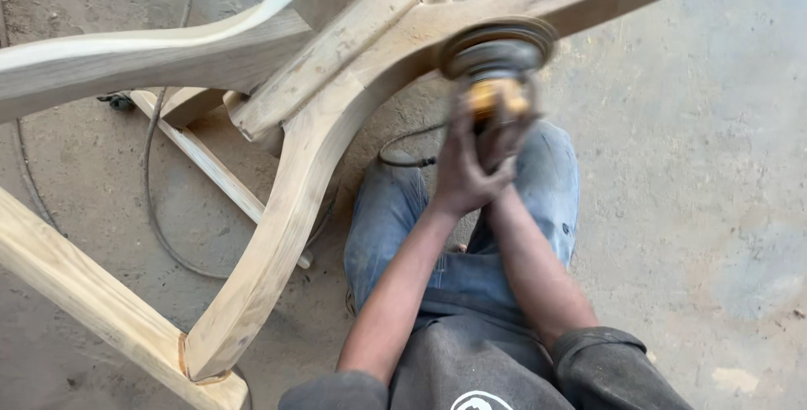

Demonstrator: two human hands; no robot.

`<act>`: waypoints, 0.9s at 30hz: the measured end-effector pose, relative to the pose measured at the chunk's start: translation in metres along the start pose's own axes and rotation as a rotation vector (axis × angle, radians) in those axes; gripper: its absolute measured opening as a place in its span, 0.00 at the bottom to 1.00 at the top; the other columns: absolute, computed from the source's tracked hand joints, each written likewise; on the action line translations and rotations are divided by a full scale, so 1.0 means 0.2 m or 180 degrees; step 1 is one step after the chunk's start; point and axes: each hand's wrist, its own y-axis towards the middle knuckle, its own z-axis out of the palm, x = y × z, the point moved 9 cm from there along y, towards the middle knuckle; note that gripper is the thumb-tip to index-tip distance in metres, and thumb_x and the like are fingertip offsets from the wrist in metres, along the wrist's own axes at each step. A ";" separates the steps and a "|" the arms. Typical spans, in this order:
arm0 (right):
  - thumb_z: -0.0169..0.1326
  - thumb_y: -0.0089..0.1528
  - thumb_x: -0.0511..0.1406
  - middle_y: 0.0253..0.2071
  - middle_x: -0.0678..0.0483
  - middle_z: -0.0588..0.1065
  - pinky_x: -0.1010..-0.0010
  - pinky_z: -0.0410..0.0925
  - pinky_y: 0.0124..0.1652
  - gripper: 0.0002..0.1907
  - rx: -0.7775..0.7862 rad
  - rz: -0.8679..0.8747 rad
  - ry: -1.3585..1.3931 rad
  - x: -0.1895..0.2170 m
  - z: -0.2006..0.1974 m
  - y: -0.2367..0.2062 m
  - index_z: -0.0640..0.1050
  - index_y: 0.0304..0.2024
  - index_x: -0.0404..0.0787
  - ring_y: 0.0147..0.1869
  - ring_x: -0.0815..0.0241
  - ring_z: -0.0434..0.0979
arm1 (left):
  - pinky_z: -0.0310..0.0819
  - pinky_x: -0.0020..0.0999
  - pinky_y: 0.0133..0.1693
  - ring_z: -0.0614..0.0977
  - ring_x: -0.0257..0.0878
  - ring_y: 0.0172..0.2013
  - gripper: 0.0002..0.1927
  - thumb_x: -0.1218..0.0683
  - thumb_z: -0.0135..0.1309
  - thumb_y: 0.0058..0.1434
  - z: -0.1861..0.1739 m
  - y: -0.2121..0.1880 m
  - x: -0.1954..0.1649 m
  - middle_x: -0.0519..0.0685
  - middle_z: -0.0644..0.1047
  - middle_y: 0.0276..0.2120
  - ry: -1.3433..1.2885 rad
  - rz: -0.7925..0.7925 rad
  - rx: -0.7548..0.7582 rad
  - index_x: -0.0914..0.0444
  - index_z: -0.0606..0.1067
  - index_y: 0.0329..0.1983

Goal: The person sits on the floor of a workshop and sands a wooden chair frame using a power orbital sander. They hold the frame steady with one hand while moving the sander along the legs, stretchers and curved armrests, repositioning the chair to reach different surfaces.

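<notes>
Left hand [461, 170]: it is wrapped around the body of the sander, fingers closed tight on it; the back of the hand is turned to the camera.
Right hand [503, 142]: it is mostly hidden behind the left hand; the fingers seem closed on the same tool, on its 3 o'clock side.
Sander [498, 69]: a yellow tool with a round disc, blurred, held at 12 o'clock from the hands. The disc is pressed against the wood.
Wooden frame [319, 116]: pale curved legs are joined at the upper middle; one long leg runs down to 7 o'clock, another goes out to 1 o'clock, above the disc.
Cable [151, 200]: a dark cord is lying on the floor at 9 o'clock from the hands, under the frame.
Floor [689, 166]: grey concrete, dusty.
Jeans [387, 216]: blue, seen below the forearms.
</notes>
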 end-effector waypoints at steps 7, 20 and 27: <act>0.68 0.63 0.35 0.70 0.43 0.63 0.51 0.75 0.62 0.35 0.1458 -0.1022 -0.0222 0.36 0.34 -0.15 0.65 0.68 0.55 0.71 0.43 0.70 | 0.54 0.66 0.77 0.53 0.69 0.78 0.59 0.50 0.59 0.61 -0.20 -0.25 -0.08 0.69 0.40 0.79 0.0883 -0.0797 -0.1443 0.58 0.31 0.82; 0.65 0.65 0.34 0.69 0.41 0.63 0.50 0.73 0.61 0.31 0.1963 -0.1371 0.0744 0.70 0.56 -0.26 0.65 0.66 0.47 0.68 0.39 0.71 | 0.54 0.67 0.74 0.48 0.70 0.79 0.54 0.45 0.57 0.64 -0.54 -0.38 -0.24 0.71 0.39 0.78 0.1473 -0.0750 -0.1517 0.59 0.37 0.82; 0.64 0.67 0.35 0.68 0.41 0.62 0.54 0.78 0.57 0.30 0.1236 -0.1292 -0.0443 0.47 0.42 -0.10 0.65 0.68 0.49 0.72 0.41 0.69 | 0.54 0.58 0.76 0.53 0.60 0.77 0.57 0.47 0.58 0.62 -0.37 -0.21 -0.07 0.64 0.43 0.80 0.0503 -0.0480 -0.1009 0.57 0.33 0.83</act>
